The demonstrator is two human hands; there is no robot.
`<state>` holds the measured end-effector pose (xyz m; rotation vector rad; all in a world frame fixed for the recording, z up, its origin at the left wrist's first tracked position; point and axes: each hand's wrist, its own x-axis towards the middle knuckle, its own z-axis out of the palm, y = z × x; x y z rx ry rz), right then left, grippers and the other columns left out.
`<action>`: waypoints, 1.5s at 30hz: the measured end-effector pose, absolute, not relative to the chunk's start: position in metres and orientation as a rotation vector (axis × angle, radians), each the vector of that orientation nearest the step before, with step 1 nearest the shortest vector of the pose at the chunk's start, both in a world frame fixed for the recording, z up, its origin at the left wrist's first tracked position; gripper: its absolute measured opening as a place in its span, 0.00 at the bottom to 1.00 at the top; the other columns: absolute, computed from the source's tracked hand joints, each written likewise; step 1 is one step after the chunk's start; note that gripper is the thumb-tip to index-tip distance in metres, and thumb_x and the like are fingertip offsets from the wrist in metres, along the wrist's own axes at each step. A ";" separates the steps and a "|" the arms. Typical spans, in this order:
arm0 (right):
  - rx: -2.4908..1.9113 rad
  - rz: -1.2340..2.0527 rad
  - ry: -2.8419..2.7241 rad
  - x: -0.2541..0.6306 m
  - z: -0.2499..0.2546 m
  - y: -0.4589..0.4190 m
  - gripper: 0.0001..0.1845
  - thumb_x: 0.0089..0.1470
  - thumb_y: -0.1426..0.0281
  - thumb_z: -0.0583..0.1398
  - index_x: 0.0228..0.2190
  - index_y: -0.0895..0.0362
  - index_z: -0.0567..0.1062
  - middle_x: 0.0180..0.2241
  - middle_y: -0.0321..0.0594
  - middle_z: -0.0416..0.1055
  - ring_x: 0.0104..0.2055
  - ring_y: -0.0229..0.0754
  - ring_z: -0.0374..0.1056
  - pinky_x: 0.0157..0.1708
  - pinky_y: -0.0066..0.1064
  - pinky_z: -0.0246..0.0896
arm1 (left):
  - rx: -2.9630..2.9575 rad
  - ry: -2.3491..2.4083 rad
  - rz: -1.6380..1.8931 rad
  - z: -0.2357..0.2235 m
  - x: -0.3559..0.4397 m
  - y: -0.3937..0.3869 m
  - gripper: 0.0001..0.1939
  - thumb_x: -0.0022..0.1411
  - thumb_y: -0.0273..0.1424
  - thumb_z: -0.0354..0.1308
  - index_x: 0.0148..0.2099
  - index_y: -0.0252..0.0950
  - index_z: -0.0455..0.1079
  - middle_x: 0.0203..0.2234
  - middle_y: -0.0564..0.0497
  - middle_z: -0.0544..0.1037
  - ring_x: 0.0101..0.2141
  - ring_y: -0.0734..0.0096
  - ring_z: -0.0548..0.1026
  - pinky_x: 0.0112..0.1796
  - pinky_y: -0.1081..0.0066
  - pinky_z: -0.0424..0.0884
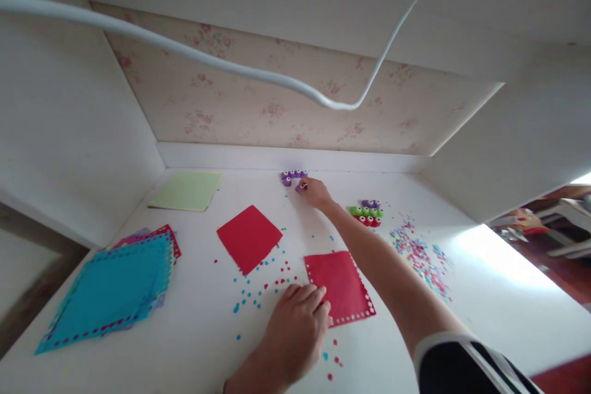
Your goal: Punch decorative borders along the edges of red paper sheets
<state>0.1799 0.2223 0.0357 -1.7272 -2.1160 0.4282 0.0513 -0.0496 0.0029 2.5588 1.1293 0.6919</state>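
Observation:
Near the back of the white table, my right hand (316, 192) is closed on a small purple paper punch (299, 188) with an eye-like white dot. Just beyond it stand several more purple punches (294, 174) in a group. My left hand (295, 326) lies at the left edge of a red paper sheet (344, 286), its fingers curled together and pressing on that edge. White holes run along several edges of this sheet. To its upper left, a second red sheet (249, 237) lies turned like a diamond. Fingertip undersides are hidden on both hands.
Blue sheets with punched borders (115, 286) are stacked at left, before a pale green paper stack (185, 191). More punches, green ones (366, 212) among them, stand in rows at right, near a scatter of paper bits (418, 252). A white cable (207, 60) crosses above.

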 end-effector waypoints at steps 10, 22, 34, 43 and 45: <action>-1.103 0.928 -2.195 0.202 0.042 0.078 0.13 0.54 0.72 0.60 0.43 0.54 0.74 0.44 0.38 0.76 0.44 0.39 0.73 0.46 0.30 0.67 | 2.539 1.133 0.757 0.019 0.049 -0.047 0.08 0.66 0.26 0.54 0.44 0.39 0.73 0.43 0.51 0.79 0.43 0.63 0.75 0.46 0.59 0.69; -1.386 0.445 -2.412 0.252 0.026 0.035 0.25 0.58 0.65 0.59 0.57 0.54 0.68 0.61 0.50 0.61 0.64 0.54 0.54 0.62 0.49 0.51 | 2.301 1.599 0.929 0.011 0.025 -0.015 0.18 0.63 0.29 0.57 0.55 0.35 0.63 0.48 0.42 0.72 0.49 0.55 0.72 0.47 0.57 0.73; -1.470 0.689 -2.236 0.279 0.024 0.031 0.10 0.51 0.72 0.64 0.38 0.53 0.77 0.39 0.40 0.75 0.40 0.43 0.70 0.43 0.35 0.61 | 2.285 1.486 0.952 0.001 0.023 -0.007 0.12 0.67 0.30 0.55 0.52 0.39 0.66 0.45 0.47 0.77 0.44 0.62 0.77 0.45 0.62 0.76; -1.381 0.896 -2.127 0.287 0.029 0.030 0.11 0.54 0.73 0.59 0.33 0.50 0.82 0.33 0.36 0.80 0.36 0.42 0.74 0.39 0.32 0.65 | 2.317 1.482 0.932 -0.003 0.023 -0.004 0.12 0.68 0.32 0.55 0.53 0.40 0.68 0.43 0.48 0.79 0.41 0.63 0.79 0.43 0.61 0.76; -1.349 1.006 -2.071 0.286 0.029 0.030 0.11 0.55 0.71 0.59 0.33 0.50 0.82 0.34 0.35 0.80 0.37 0.42 0.74 0.39 0.31 0.66 | 2.342 1.481 0.908 -0.003 0.024 -0.004 0.12 0.68 0.32 0.55 0.53 0.40 0.68 0.44 0.48 0.79 0.43 0.62 0.78 0.44 0.60 0.76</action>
